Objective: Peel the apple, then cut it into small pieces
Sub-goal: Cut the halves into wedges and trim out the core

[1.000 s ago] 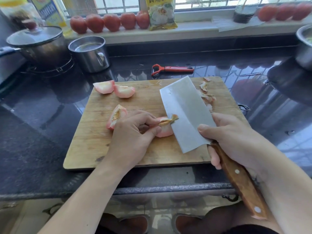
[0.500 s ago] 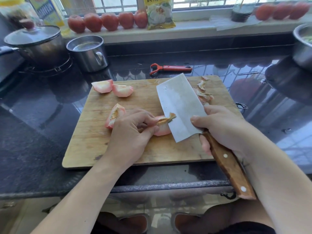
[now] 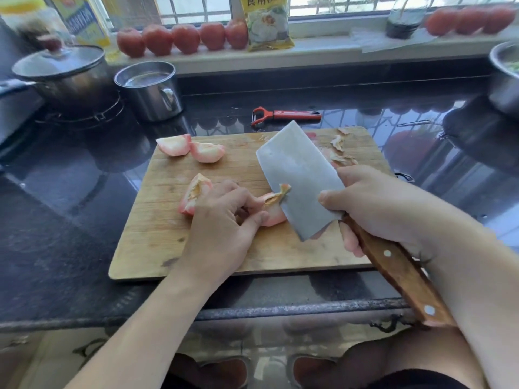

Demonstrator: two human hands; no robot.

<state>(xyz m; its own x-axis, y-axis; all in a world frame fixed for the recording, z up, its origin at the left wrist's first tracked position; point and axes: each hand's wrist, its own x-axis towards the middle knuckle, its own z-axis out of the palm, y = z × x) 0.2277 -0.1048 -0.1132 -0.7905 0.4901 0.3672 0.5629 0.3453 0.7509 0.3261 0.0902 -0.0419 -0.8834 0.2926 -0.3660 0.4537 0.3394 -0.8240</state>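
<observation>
Left hand (image 3: 222, 220) pinches the apple quarter (image 3: 273, 211), right hand (image 3: 376, 203) grips my cleaver (image 3: 297, 175); I fear a slip toward the fingertips (image 3: 259, 219).

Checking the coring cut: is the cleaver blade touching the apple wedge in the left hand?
Touching. The head view shows the cleaver blade against the core flap of the apple wedge, no gap.

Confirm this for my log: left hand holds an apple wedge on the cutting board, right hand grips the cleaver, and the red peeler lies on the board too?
Not quite. In the head view the red peeler lies on the dark countertop behind the cutting board, not on it. The rest holds: left hand on the apple wedge, right hand gripping the cleaver.
</observation>
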